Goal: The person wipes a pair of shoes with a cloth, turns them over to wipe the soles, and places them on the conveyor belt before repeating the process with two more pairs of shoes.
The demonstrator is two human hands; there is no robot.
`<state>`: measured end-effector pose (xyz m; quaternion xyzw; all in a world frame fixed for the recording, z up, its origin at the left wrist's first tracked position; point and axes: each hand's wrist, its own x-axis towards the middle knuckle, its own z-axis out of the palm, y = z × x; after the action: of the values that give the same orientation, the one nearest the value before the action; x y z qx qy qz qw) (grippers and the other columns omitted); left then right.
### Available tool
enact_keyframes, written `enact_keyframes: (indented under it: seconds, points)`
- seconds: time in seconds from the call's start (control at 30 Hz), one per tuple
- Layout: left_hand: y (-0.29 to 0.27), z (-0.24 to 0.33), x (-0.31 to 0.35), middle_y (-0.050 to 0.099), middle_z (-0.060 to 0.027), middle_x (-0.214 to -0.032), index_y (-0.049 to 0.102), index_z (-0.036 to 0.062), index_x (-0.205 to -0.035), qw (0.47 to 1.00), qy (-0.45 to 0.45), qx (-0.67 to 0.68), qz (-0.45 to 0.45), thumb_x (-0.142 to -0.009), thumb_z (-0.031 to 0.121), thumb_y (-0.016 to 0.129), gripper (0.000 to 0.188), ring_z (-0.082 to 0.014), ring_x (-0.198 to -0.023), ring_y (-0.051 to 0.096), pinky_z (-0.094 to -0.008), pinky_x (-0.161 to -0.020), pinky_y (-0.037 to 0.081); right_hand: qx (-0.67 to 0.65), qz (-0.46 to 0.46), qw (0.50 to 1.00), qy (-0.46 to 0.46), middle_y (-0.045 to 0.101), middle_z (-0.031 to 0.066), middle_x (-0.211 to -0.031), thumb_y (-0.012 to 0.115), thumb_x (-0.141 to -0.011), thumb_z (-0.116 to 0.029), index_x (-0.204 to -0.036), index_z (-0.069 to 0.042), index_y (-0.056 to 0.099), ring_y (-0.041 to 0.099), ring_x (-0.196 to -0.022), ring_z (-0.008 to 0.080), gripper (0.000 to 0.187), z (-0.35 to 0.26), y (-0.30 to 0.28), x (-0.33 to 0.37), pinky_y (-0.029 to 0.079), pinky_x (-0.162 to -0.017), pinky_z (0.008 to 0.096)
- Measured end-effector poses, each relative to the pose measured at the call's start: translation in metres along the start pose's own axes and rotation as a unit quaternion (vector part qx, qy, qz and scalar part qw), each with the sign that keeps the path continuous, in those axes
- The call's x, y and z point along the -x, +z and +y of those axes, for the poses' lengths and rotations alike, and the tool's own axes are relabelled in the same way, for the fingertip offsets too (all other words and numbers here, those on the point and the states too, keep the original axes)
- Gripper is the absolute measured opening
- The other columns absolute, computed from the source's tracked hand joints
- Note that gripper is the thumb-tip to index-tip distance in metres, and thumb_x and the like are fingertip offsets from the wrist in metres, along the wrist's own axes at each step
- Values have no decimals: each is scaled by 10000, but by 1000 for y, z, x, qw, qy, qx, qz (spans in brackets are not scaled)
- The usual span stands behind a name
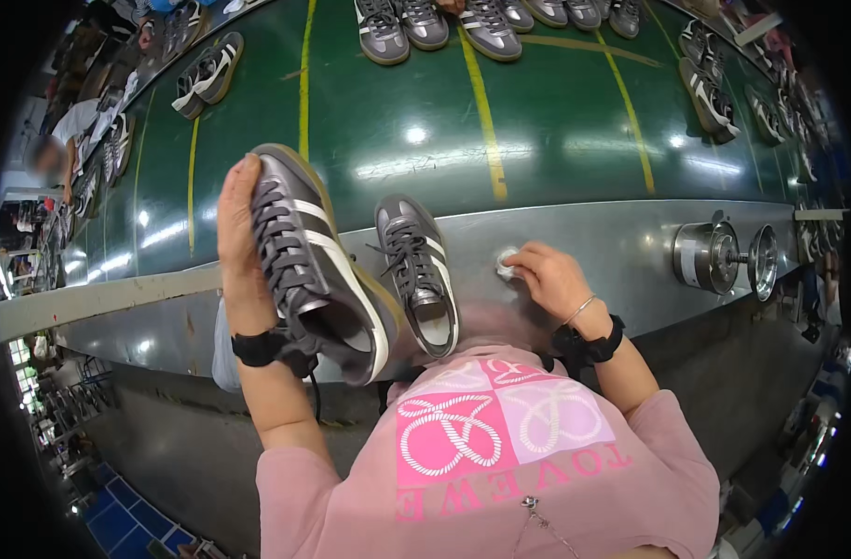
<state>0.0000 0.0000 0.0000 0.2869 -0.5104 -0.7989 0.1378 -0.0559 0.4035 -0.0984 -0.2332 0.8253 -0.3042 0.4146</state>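
Note:
A dark grey sneaker [306, 252] with white stripes, laces and a gum-coloured sole edge is raised in my left hand [241, 233], which grips it along its left side and toe. Beside it, a second matching sneaker [412, 265] rests on the metal ledge, toe pointing away from me. My right hand [551, 284] is closed, pinching a small white wad [507, 265], perhaps cloth or tissue, at the surface of the metal ledge. The wad is partly covered by my fingers.
Beyond the metal ledge [621, 233] lies a green belt [575, 130] with yellow lines. Several similar sneakers [486, 28] stand at its far side, a pair [209, 74] at far left. A metal pot [707, 256] sits at right. A pale bar [109, 303] crosses at left.

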Motion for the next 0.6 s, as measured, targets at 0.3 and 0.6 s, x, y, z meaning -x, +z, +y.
enact_keyframes:
  seconds: [0.3,0.6]
  points:
    - [-68,-126,6,653,-150,-1167,557,11,-1334,943,12,-332,5,-967,307,660,482,-227,-1067,616,-341,-946,476,137,281,926,-211,629,135,-1170,681,-879,-115,-1162,-62,668,590,-1088,350,288,-26,1,-11,479,-924,454]
    - [-54,-108,62,608,-173,-1181,644,50,-1227,850,112,-507,-86,-920,200,689,345,-301,-997,606,-380,-878,485,-18,123,959,-255,629,134,-1077,685,-907,-90,-1179,-41,638,660,-846,282,281,-65,42,-42,538,-751,364]
